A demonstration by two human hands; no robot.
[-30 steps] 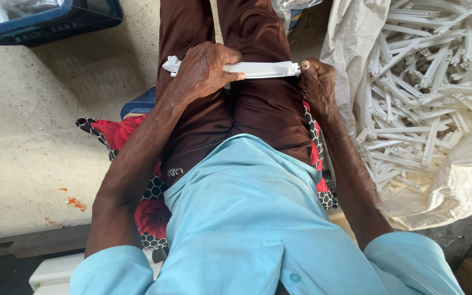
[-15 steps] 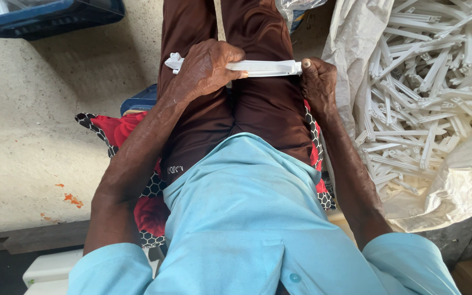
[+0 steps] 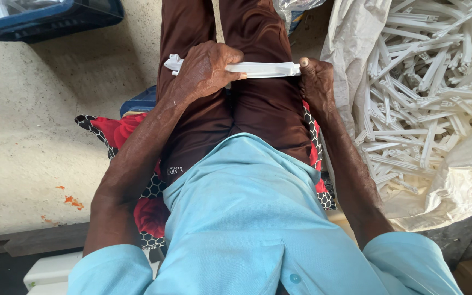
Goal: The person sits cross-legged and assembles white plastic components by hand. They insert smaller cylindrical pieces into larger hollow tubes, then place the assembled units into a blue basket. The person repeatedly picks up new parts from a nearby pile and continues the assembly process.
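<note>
At the far left, a blue crate point(image 3: 50, 19) sits on the pale concrete floor point(image 3: 34, 120), out of arm's reach and touched by neither hand. Nearer the body, a red and black patterned cushion point(image 3: 113, 131) shows under the seated person, padding the low seat. The left hand point(image 3: 206, 68) lies on top of the thighs in brown trousers point(image 3: 258, 109), its fingers curled over a long white plastic strip point(image 3: 263, 68) and pressing it down, so the lap serves as a workbench and the piece cannot slide. The strip lies crosswise over both legs, with a small flared end point(image 3: 173, 61) poking out beyond the knuckles on the left. The right hand point(image 3: 315, 82) meets the strip's other end, fingers closed around it and the thumb raised against the tip, which steadies the piece from both sides; how tightly it grips cannot be told, since the palm is turned away. Just beside that hand, on the right, an open white sack point(image 3: 356, 49) spills a heap of similar white plastic pieces point(image 3: 432, 87), placed close enough that the right arm can reach them without the person leaning or getting up.
</note>
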